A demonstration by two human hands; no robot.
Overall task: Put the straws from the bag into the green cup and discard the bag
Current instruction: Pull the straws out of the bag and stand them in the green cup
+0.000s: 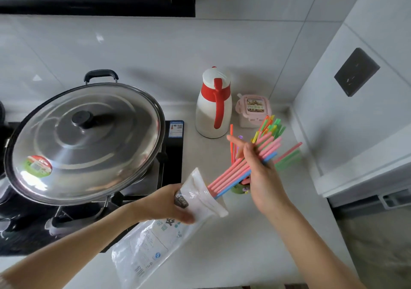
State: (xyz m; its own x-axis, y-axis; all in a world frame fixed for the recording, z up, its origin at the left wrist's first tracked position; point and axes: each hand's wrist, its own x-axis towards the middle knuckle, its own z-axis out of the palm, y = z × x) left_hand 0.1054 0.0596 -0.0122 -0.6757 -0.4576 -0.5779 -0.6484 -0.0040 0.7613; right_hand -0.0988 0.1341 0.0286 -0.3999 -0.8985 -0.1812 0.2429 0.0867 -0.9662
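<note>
Nearest to me is the bag (155,239), clear plastic with printing, its lower end lying on the bench (255,244) and its mouth lifted up and to the right. My left hand (169,204) is wrapped around the bag near the mouth, the grip closed on the plastic. My right hand (258,168) has its grip closed on a bundle of straws (244,164), mostly pink with a blue one along the lower edge; their lower ends sit in the bag's mouth and their upper ends fan out up and to the right, where green, yellow and orange tips show. The index finger of that hand sticks out straight to the left. The cup (239,189) stands on the bench just behind the bundle, mostly hidden by the straws and my right hand; one orange straw (231,142) rises upright above it, and I cannot tell whether it stands inside. Further back stand a white and red jug (213,108) and a pink-lidded box (253,111), side by side. To the left a wok (84,142) with a steel lid sits on the hob (171,155).
</note>
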